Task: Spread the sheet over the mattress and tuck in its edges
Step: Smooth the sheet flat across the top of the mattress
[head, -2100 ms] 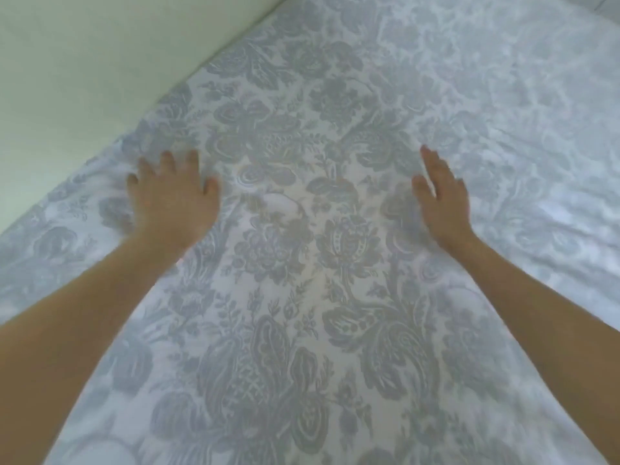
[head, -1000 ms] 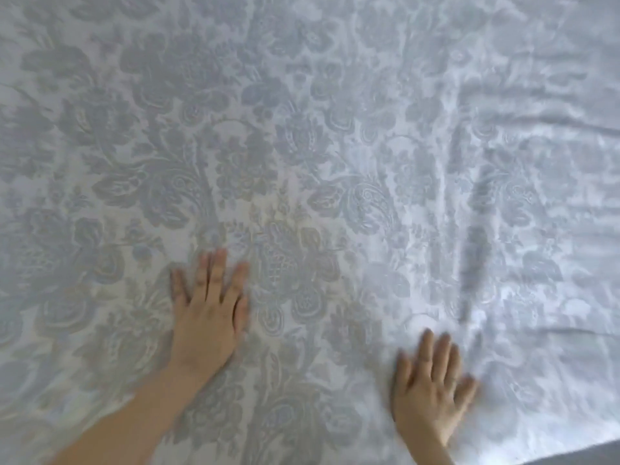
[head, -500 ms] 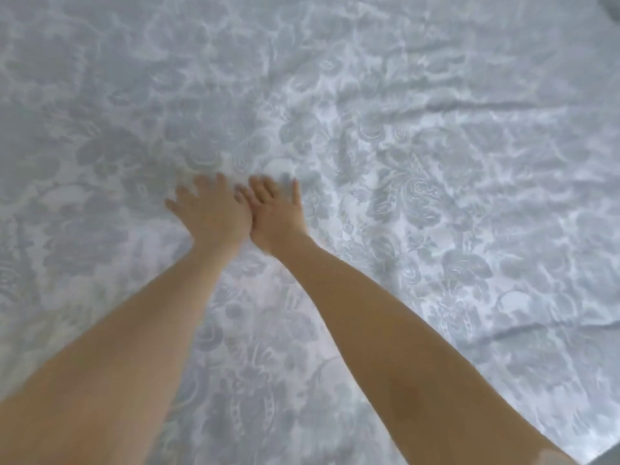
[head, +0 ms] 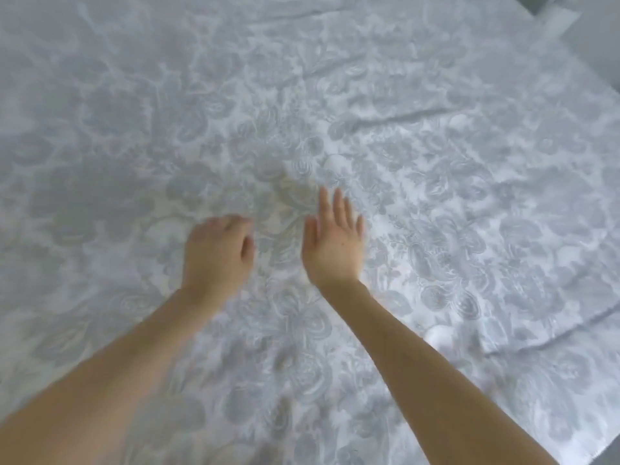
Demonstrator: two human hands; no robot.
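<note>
A pale sheet (head: 436, 196) with a grey-blue floral pattern lies spread across the mattress and fills almost the whole head view. Shallow creases run across its upper right and a longer fold lies at the right near the edge. My left hand (head: 218, 253) rests on the sheet at the centre, palm down, its fingers blurred and somewhat curled, holding nothing. My right hand (head: 333, 243) lies beside it, a small gap apart, flat on the cloth with straight fingers pointing away from me. Both bare forearms reach in from the bottom.
The bed's far right corner (head: 557, 21) shows at the top right with grey floor beyond it. A strip of grey floor (head: 604, 448) also shows at the bottom right past the sheet's edge.
My hands touched side by side half a second ago; now they are a little apart. The view has shifted, bringing the bed's right corner into sight.
</note>
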